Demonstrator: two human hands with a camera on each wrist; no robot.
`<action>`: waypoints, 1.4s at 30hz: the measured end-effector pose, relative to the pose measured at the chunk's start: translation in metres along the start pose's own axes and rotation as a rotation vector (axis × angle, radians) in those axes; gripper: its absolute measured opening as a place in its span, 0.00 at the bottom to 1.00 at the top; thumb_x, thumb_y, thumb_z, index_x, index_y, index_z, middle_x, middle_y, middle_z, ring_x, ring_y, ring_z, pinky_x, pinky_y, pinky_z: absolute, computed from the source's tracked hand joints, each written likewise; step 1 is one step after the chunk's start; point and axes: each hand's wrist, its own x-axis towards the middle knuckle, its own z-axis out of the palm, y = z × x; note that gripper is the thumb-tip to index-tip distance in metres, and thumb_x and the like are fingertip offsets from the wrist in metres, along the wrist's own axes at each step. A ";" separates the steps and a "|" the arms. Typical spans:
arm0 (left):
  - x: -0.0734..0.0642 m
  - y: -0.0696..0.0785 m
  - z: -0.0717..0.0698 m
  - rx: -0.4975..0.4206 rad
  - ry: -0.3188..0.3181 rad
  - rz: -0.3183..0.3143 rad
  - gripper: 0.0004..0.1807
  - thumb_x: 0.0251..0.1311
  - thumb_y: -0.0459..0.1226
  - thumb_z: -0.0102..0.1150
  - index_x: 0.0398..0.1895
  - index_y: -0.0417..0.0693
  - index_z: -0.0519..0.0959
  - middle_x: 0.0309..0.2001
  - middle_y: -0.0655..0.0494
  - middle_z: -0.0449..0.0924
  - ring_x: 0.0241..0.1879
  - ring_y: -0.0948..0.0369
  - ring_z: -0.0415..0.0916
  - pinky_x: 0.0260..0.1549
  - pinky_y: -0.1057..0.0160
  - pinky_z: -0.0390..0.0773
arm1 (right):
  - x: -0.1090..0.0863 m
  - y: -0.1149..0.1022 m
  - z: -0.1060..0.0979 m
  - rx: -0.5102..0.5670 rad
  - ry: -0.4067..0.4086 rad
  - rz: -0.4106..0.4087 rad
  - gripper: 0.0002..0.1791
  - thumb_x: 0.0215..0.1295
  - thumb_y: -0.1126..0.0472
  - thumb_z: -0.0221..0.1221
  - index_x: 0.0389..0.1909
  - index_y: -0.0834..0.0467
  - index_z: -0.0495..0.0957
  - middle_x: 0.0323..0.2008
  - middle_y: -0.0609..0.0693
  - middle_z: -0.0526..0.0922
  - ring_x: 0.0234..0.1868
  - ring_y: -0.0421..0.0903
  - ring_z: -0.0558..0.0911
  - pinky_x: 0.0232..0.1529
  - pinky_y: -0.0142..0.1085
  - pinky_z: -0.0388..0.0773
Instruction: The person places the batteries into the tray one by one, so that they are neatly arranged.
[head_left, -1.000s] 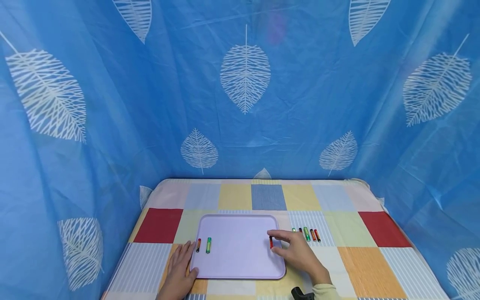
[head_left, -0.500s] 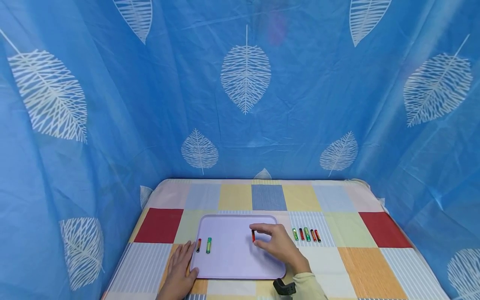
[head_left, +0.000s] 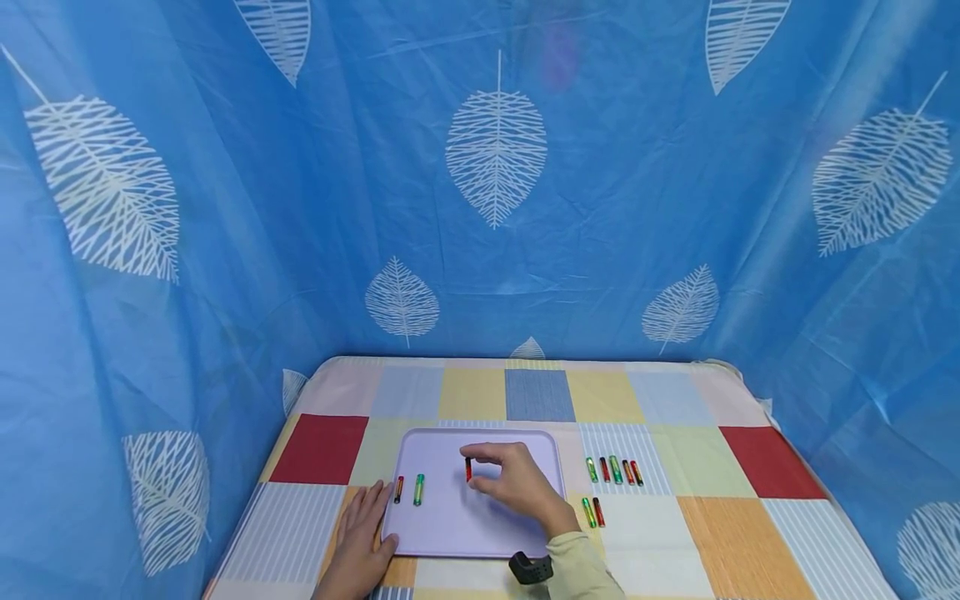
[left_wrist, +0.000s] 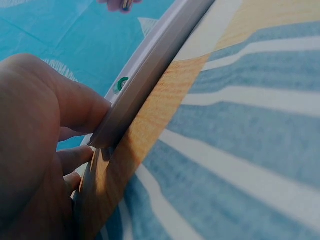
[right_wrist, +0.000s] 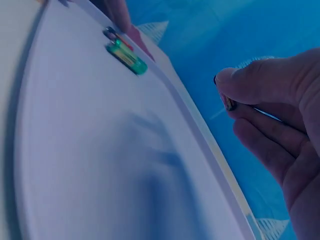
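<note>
Left grip (head_left: pixel 356 533) lies with its fingers spread fairly straight along the side of a lilac rectangular tray (head_left: pixel 442 533), thumb at the near corner, steadying rather than clasping it; should that pressure slacken or push sideways, the tray could slide on the patchwork-print cloth (head_left: pixel 645 525) over the surface, and anything round on it might roll. Just inside the tray's left rim, close to those fingertips, lies a slim red-and-black cylindrical battery (head_left: pixel 398 489), and beside it, across a narrow gap, a thicker shiny green battery (head_left: pixel 418 489); a careless knuckle could nudge either one. The tray looks like smooth, matte plastic with rounded corners and a low raised rim, so it probably offers a small cylinder little friction. Above its middle, clear of its floor, right grip (head_left: pixel 517 483) is closed to a pinch, thumb and forefinger apparently bracing a small dark red-and-black battery (head_left: pixel 468 470) by its ends; so slight a contact on a hard, glossy casing could let it twist or drop. Farther right, on the cloth, lie a row of five green and red-and-black batteries (head_left: pixel 616 470) and, nearer the person, a yellow-green and dark-red pair of batteries (head_left: pixel 588 512), which the sleeved forearm (head_left: pixel 581 567) might brush if it swung back low.
</note>
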 end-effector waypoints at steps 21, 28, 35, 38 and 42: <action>0.000 0.000 0.000 0.007 -0.003 0.004 0.44 0.62 0.28 0.66 0.84 0.40 0.66 0.85 0.31 0.57 0.85 0.30 0.39 0.81 0.24 0.36 | 0.017 -0.006 0.067 -0.019 -0.013 0.021 0.26 0.59 0.70 0.76 0.61 0.60 0.89 0.57 0.49 0.92 0.61 0.43 0.89 0.67 0.38 0.85; -0.002 -0.001 0.000 0.001 0.015 0.029 0.43 0.61 0.27 0.66 0.83 0.38 0.66 0.84 0.29 0.58 0.85 0.29 0.41 0.81 0.25 0.36 | 0.021 -0.005 0.080 -0.091 0.009 -0.015 0.25 0.59 0.69 0.76 0.59 0.60 0.89 0.54 0.49 0.93 0.58 0.40 0.89 0.64 0.35 0.86; -0.001 0.001 0.000 0.001 0.010 0.024 0.44 0.61 0.28 0.66 0.83 0.38 0.66 0.84 0.29 0.58 0.85 0.29 0.41 0.81 0.24 0.36 | 0.026 -0.009 0.085 -0.179 0.016 -0.036 0.25 0.59 0.68 0.76 0.60 0.59 0.89 0.54 0.50 0.93 0.58 0.41 0.90 0.64 0.35 0.86; 0.000 0.001 0.000 0.005 0.003 0.008 0.44 0.62 0.28 0.65 0.83 0.38 0.65 0.84 0.30 0.57 0.85 0.30 0.40 0.81 0.25 0.35 | 0.026 -0.010 0.086 -0.196 0.009 -0.027 0.25 0.60 0.68 0.76 0.60 0.59 0.89 0.55 0.50 0.93 0.58 0.41 0.89 0.64 0.35 0.86; 0.001 0.001 0.000 0.010 0.000 0.004 0.44 0.62 0.28 0.66 0.84 0.38 0.65 0.84 0.30 0.57 0.85 0.29 0.40 0.81 0.24 0.35 | 0.026 -0.010 0.085 -0.194 0.001 -0.022 0.26 0.60 0.67 0.76 0.61 0.59 0.89 0.55 0.50 0.93 0.59 0.41 0.89 0.64 0.36 0.86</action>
